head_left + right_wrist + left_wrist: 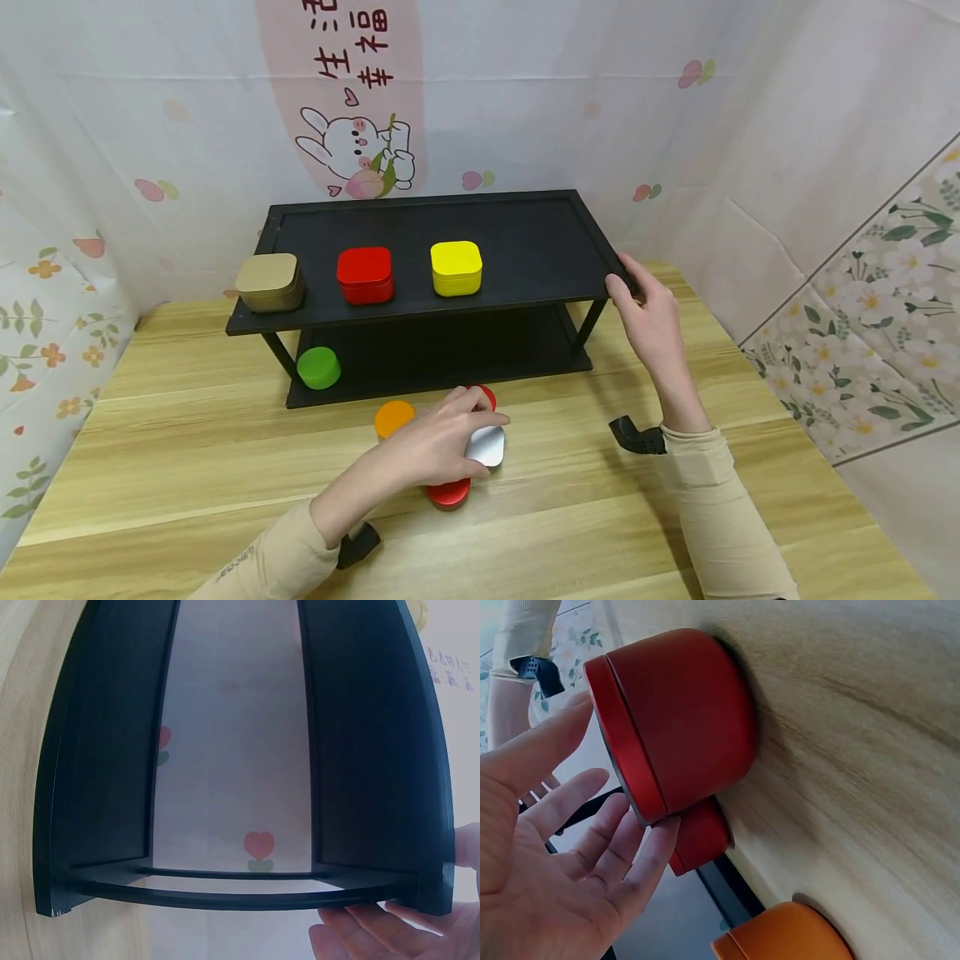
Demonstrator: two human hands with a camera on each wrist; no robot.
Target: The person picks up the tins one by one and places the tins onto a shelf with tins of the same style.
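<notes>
1. As the head view has it, with a clock face centred on the silver-white, rounded-square tin, that tin is at the pale wood-grain table, in front of the shelf and between the left thumb and fingers.
2. The left hand reaches in from eight o'clock, its thumb at the tin's six o'clock edge and its fingers arched towards twelve and one. Thumb and fingertips stand apart; whether they press the sides I cannot tell, the tin being hidden in the left wrist view.
3. Close about it are a red, round, metal-looking tin between seven and eight o'clock, an orange, round, lidded tin between nine and ten, and a second red, round tin at twelve, partly covered by the hand.
4. The right hand, at two o'clock, is clamped on the right end of the black, two-tier shelf, thumb above and fingers wrapped below the upper tier.
5. On that upper tier stand a tan, rounded-square tin at ten o'clock, a red, rounded-square tin near eleven and a yellow, rounded-square tin just short of twelve.
6. A green, round tin stands on the lower tier, towards ten o'clock.
</notes>
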